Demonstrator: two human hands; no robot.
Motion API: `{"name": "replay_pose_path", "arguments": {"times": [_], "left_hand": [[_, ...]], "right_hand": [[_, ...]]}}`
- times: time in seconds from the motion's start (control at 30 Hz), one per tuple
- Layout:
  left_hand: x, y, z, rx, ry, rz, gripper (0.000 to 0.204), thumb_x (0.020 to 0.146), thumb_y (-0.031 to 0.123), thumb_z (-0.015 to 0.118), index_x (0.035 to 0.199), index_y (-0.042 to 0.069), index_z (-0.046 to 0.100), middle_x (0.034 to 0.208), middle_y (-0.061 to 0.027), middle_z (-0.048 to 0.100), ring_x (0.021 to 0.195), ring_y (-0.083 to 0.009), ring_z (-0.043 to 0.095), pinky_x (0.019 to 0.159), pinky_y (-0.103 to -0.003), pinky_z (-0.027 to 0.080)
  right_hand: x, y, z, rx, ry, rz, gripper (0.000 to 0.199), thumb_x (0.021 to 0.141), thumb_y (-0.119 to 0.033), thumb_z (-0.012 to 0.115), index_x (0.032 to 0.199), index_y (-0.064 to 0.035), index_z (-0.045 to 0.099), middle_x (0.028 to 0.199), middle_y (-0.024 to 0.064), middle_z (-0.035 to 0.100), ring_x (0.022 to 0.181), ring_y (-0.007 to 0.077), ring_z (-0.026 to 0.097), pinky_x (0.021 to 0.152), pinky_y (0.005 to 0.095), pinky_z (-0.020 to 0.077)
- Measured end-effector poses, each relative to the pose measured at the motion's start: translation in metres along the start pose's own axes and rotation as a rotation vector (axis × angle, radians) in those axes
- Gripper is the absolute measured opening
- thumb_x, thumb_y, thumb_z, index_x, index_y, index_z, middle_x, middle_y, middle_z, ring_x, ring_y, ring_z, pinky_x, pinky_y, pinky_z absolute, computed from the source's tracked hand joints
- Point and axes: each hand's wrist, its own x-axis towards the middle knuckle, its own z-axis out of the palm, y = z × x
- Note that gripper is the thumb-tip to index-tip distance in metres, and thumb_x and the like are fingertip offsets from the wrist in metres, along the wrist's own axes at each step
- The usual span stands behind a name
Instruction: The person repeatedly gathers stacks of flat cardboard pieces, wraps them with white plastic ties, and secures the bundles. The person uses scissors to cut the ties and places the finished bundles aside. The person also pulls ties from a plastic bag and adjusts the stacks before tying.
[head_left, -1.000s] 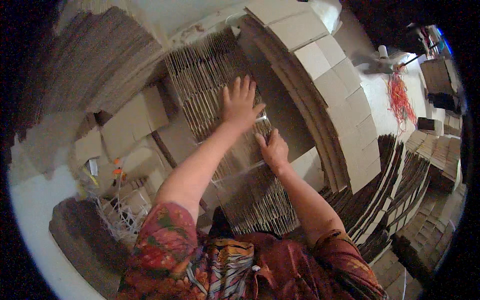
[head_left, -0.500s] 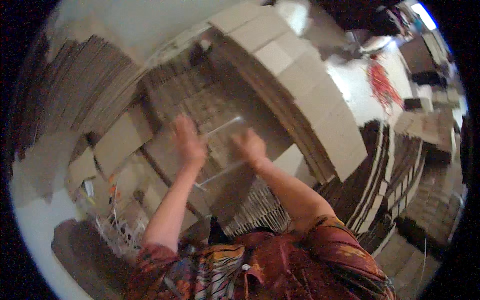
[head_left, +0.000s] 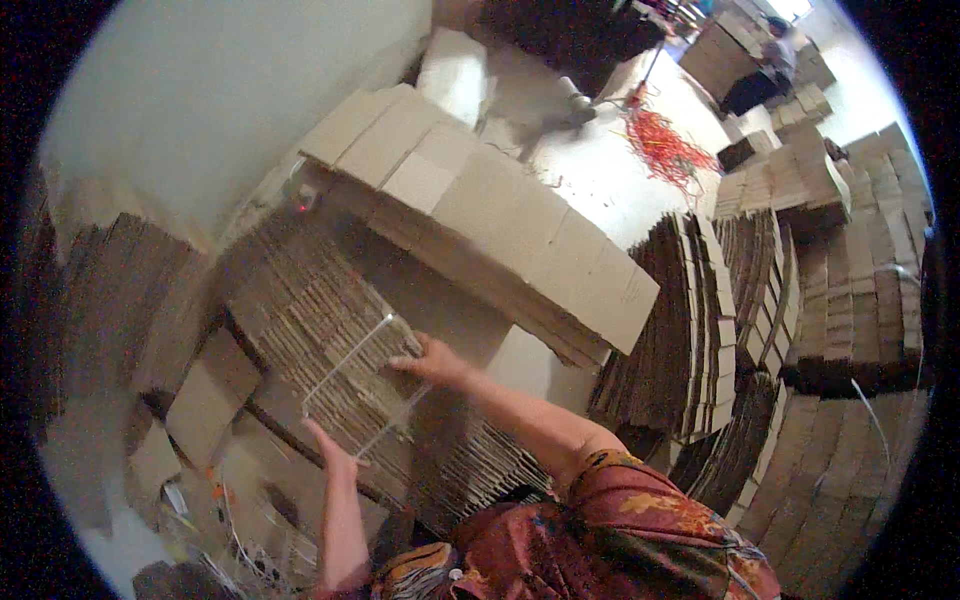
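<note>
Head view: cardboard bundle, banded by two pale straps, lies between the person's hands. Right hand clamped on its right edge; left hand against its left edge, grip unclear. Beyond the bundle, a long cardboard stack bars the far side. Left of it, loose flaps; right, upright sheets; far beyond, red strands.

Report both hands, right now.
Left hand: at the left side of the bundle, grip can't be told.
Right hand: partly curled at the bundle's right side; whether closed on it can't be told.
</note>
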Motion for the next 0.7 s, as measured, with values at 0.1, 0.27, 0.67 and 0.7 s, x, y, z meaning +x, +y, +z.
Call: {"name": "replay_pose_path", "arguments": {"times": [0.1, 0.27, 0.67, 0.7], "left_hand": [[0.001, -0.005, -0.029, -0.102, -0.163, 0.087, 0.083, 0.078, 0.071, 0.022, 0.139, 0.015, 0.013, 0.142, -0.0081, 0.018, 0.128, -0.0289, 0.024, 0.102, -0.045, 0.026], [-0.037, 0.017, -0.019, -0.116, -0.245, 0.229, 0.085, 0.077, 0.072, 0.023, 0.138, 0.012, 0.016, 0.141, -0.0084, 0.020, 0.127, -0.0291, 0.025, 0.103, -0.045, 0.025], [-0.130, 0.063, 0.060, 0.952, -0.845, 0.781, 0.059, 0.084, 0.024, 0.052, 0.129, 0.001, 0.023, 0.125, -0.0133, 0.038, 0.112, -0.0239, 0.039, 0.098, -0.037, 0.029], [-0.137, 0.054, 0.085, 0.870, -0.919, 0.523, 0.066, 0.082, 0.027, 0.055, 0.131, 0.001, 0.020, 0.131, -0.0157, 0.031, 0.118, -0.0251, 0.034, 0.100, -0.038, 0.026]], "right_hand": [[-0.030, -0.028, 0.002, 0.029, 0.033, -0.133, 0.077, 0.069, -0.046, 0.068, 0.124, 0.0001, 0.040, 0.109, 0.0157, 0.055, 0.100, 0.0221, 0.052, 0.087, 0.0314, 0.0398], [-0.086, -0.067, -0.014, -0.138, 0.133, -0.232, 0.092, 0.069, -0.045, 0.068, 0.133, 0.0043, 0.023, 0.134, 0.0210, 0.032, 0.124, 0.0277, 0.033, 0.101, 0.0347, 0.0276], [-0.283, -0.148, -0.073, 0.717, 0.393, -0.145, 0.060, 0.088, -0.050, 0.035, 0.123, -0.0008, 0.042, 0.121, 0.0087, 0.047, 0.112, 0.0202, 0.041, 0.098, 0.0351, 0.0287], [-0.296, -0.086, -0.085, 0.594, 0.579, -0.293, 0.061, 0.086, -0.055, 0.035, 0.116, -0.0030, 0.048, 0.115, 0.0074, 0.050, 0.108, 0.0187, 0.044, 0.094, 0.0347, 0.0313]]}}
